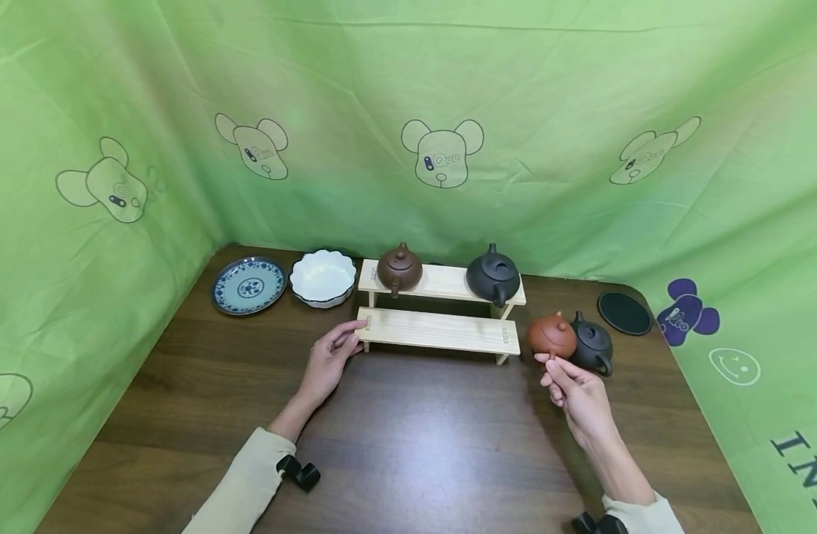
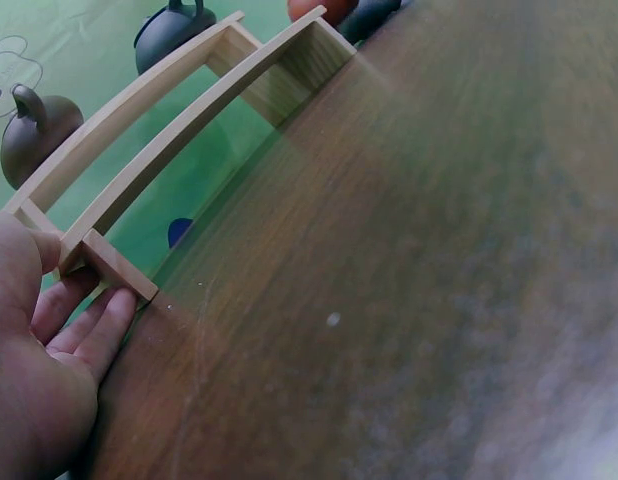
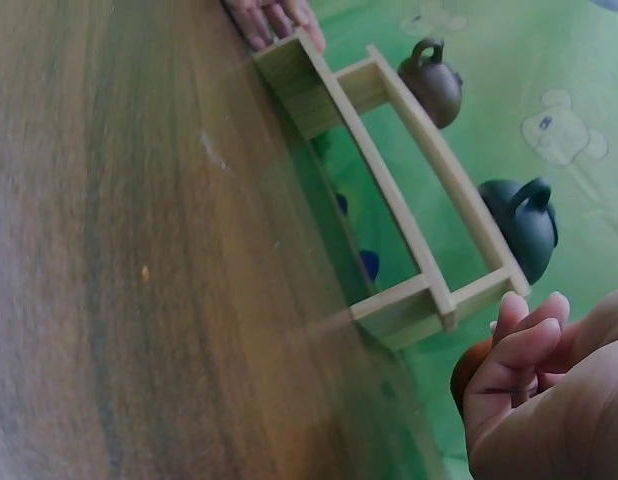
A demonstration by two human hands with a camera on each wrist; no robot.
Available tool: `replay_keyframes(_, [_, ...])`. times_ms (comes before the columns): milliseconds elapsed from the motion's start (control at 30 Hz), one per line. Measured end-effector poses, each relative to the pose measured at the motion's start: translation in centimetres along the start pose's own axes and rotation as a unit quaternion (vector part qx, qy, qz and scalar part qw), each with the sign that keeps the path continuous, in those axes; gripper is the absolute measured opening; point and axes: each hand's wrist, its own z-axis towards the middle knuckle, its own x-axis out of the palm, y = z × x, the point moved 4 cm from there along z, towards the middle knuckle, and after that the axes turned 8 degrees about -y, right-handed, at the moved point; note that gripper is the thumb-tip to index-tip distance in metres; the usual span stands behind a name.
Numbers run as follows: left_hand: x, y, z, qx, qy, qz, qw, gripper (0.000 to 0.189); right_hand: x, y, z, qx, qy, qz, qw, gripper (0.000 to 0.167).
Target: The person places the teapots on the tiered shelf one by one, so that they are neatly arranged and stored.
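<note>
A: Biggest first, quick?
B: Brown table (image 1: 421, 452), then the two-tier wooden stand (image 1: 441, 331) on it.
A: Hands?
B: Left hand (image 1: 328, 365) pinching the stand's lower left end; right hand (image 1: 579, 397) pinching the reddish teapot (image 1: 551, 334) at its near side.
A: Other pots?
B: Black teapot (image 1: 493, 278) up top, second black teapot (image 1: 592, 343) on the table, smaller brown teapot (image 1: 400, 269) up top too.
A: Reddish one's where?
B: Right of the stand, beside the second black. Lifted? Can't tell.
</note>
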Motion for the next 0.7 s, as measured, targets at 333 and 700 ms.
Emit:
replay_keyframes(333, [0.0,-0.1,-0.1,-0.004,-0.002,0.006,1.0000,0.031,0.1,1.3,-1.7,-0.028,0.016,-0.014,0.9994,0.027])
replay_keyframes(700, [0.0,-0.1,-0.1,-0.004,0.001,-0.001,1.0000,0.031,1.7,1.9,-3.5,-0.039,0.054,-0.047,0.9967,0.024])
